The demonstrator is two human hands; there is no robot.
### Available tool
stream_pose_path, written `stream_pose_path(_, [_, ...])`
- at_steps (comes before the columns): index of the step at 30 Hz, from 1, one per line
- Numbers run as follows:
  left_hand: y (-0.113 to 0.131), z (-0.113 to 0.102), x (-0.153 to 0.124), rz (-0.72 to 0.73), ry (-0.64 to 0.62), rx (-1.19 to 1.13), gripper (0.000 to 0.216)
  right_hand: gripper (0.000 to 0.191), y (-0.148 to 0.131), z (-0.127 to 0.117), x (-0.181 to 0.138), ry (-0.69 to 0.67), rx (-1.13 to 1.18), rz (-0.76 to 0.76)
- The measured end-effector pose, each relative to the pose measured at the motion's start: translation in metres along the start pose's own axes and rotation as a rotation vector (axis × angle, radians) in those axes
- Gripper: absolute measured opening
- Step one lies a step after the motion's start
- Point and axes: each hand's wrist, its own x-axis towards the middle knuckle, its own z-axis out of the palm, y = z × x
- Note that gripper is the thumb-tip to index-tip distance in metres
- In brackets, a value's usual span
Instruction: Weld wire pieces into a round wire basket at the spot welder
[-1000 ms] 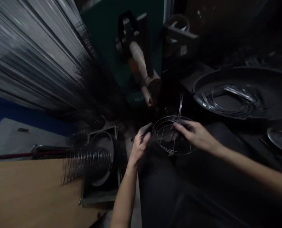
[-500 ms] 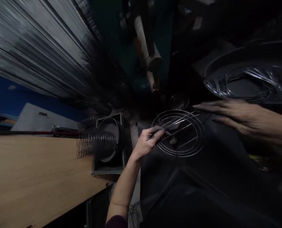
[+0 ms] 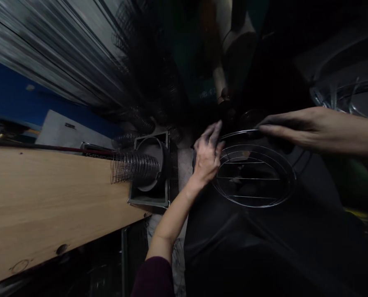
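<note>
A round wire rack (image 3: 248,178) with rings and several straight crossbars lies over the dark apron (image 3: 264,243) on my lap. Above its far side, a curved metal wire (image 3: 241,133), apparently part of a ring, is raised at a slant. My right hand (image 3: 301,127) pinches the wire's right end between thumb and fingers. At the rack's left edge is my left hand (image 3: 207,154), its fingers stretched upward and its thumb apart, close to the wire's left end. Whether it touches the wire is unclear. Both hands have dark-stained fingers.
Left of me, a stack of wire rings (image 3: 136,165) hangs on a rod beside a round drum (image 3: 153,165) in a metal frame (image 3: 168,194). A wooden board (image 3: 62,206) lies further left. A dark machine (image 3: 221,82) stands ahead. Coiled wire (image 3: 341,95) sits at the right.
My left hand has loosened from its closed grip on the wires. My right hand, stretched out before, now pinches the wire. The rack lies flatter, and the view has shifted.
</note>
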Motion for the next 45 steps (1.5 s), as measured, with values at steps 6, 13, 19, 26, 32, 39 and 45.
stream_pose_path(6, [0.012,0.037,-0.11,0.298,-0.425,0.329,0.047,0.035,-0.029,0.019,0.017,-0.015,-0.591,-0.272])
stream_pose_path(13, [0.0,0.07,-0.149,0.118,-0.569,0.446,0.03,0.038,-0.054,0.043,0.045,-0.159,-0.707,-0.35])
stream_pose_path(19, [0.004,0.071,-0.151,0.085,-0.507,0.418,0.027,0.048,-0.018,0.046,0.068,-0.192,-0.663,-0.158])
stream_pose_path(26, [0.004,0.069,-0.151,0.062,-0.469,0.331,0.03,0.043,-0.038,0.034,0.071,-0.324,-0.796,-0.15])
stream_pose_path(32, [0.0,0.013,-0.074,0.092,0.013,0.05,0.039,0.033,-0.035,0.017,0.053,-0.169,-0.713,-0.152])
stream_pose_path(39, [-0.023,0.003,0.048,0.065,-0.11,0.132,0.042,0.042,-0.001,0.02,-0.006,0.184,-0.622,-0.118])
stream_pose_path(45, [-0.041,0.012,0.076,0.086,-0.186,0.392,0.041,0.052,0.024,0.023,0.008,0.153,-0.704,0.059])
